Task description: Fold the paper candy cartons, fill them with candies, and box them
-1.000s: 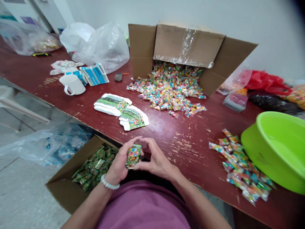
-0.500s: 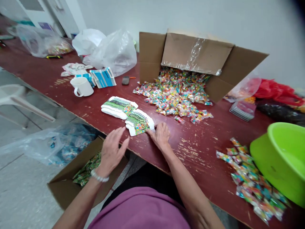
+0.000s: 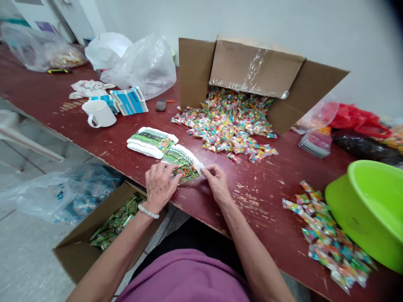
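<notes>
Flat green printed cartons with white edges (image 3: 180, 156) lie fanned out in front of me, beside a second fanned stack (image 3: 151, 140) on their left. My left hand (image 3: 162, 184), with a beaded bracelet at the wrist, touches the near left edge of the front carton, thumb and fingers apart. My right hand (image 3: 215, 180) pinches that carton's white right edge between thumb and forefinger. Beyond the cartons, small wrapped candies (image 3: 229, 126) spill from a cardboard box (image 3: 252, 69) lying on its side.
The red table (image 3: 252, 201) holds a white mug (image 3: 99, 113), blue-white card pieces (image 3: 129, 100), plastic bags (image 3: 141, 67), a green basin (image 3: 365, 209) and more candies (image 3: 330, 239). Below its edge, an open box (image 3: 75, 251) contains green packets.
My left hand has moved right onto the front carton's edge. My right hand has gone from resting at the cartons to pinching the front one. The view has shifted slightly.
</notes>
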`<act>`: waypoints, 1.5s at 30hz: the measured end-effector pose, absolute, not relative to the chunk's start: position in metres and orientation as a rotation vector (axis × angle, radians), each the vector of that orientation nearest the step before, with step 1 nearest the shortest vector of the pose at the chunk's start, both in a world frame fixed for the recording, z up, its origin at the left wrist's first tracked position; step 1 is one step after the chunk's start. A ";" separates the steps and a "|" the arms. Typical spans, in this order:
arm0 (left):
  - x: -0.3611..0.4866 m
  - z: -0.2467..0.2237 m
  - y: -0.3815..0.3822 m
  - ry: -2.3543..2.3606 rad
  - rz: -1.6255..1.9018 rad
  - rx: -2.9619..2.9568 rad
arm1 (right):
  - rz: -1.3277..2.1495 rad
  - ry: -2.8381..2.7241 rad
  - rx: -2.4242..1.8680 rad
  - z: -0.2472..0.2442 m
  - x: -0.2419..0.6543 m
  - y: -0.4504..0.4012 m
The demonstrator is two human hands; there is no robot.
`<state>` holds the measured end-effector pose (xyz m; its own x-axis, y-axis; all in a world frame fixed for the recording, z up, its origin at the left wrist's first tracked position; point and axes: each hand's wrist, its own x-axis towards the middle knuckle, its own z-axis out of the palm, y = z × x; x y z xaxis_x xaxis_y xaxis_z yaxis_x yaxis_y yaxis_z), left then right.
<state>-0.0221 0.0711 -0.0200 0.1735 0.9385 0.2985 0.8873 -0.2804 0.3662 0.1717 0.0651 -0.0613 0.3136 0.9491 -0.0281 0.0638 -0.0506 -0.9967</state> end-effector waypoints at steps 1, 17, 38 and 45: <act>-0.024 -0.018 0.069 1.735 0.762 2.195 | 0.990 -0.983 -1.391 -0.058 0.174 0.062; 0.000 0.000 0.018 0.587 0.388 0.550 | 0.841 -1.285 -1.286 -0.017 0.194 -0.001; 0.010 -0.017 0.027 0.782 0.487 0.755 | 1.251 -1.182 -1.178 -0.003 0.219 -0.024; 0.027 -0.010 0.042 1.448 0.986 1.891 | 0.967 -1.338 -1.437 -0.016 0.232 -0.020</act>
<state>0.0272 0.0415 -0.0103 0.1478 0.9648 0.2174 0.5556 -0.2628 0.7888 0.2316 -0.0199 -0.0163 0.1012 0.9941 0.0402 0.2738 0.0110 -0.9617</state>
